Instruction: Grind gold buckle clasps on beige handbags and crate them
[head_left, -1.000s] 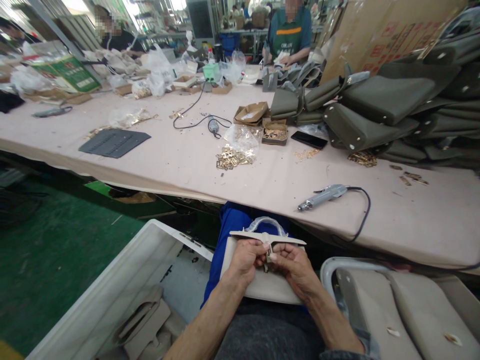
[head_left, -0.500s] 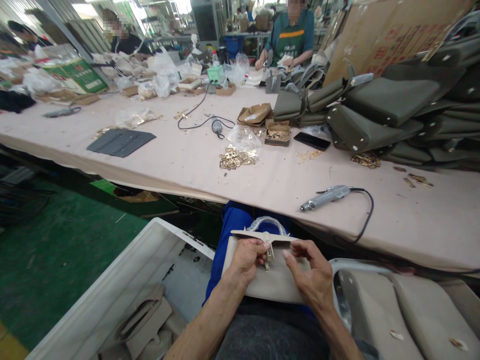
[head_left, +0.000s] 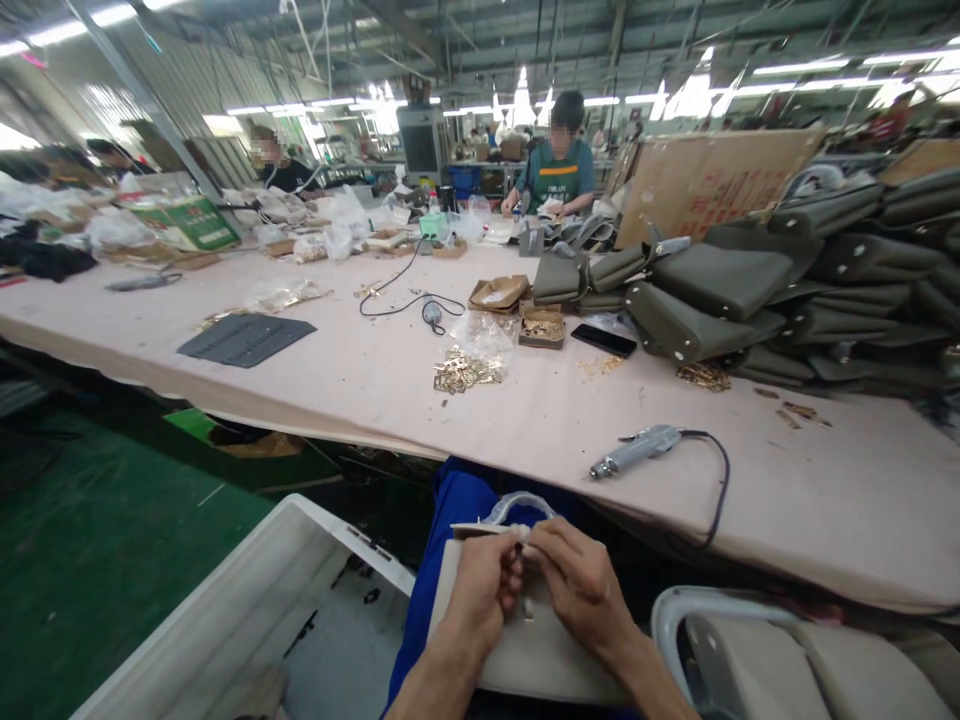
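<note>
A beige handbag (head_left: 551,660) lies on my lap, its arched handle (head_left: 517,503) wrapped in clear plastic. With closed fingers, my left hand (head_left: 480,580) grips the middle of the bag's upper flap from the left. My right hand (head_left: 577,575) meets it there, thumb and fingers pinched on the same part of the flap. Between the fingertips the exact piece is hidden. Just below them, a small metal clasp part (head_left: 528,610) shows on the bag's front. An electric screwdriver (head_left: 636,450) rests on the table edge beyond my right hand.
On the table (head_left: 360,400) are a pile of gold metal fittings (head_left: 466,372), a small box of fittings (head_left: 541,327), a phone (head_left: 603,340) and stacked dark bag pieces (head_left: 720,280). White bins (head_left: 247,590) flank my lap. A co-worker (head_left: 556,170) sits opposite.
My right hand has moved left and closed on the flap's middle beside my left hand; it was apart from it, at the flap's right side. The head view has tilted up.
</note>
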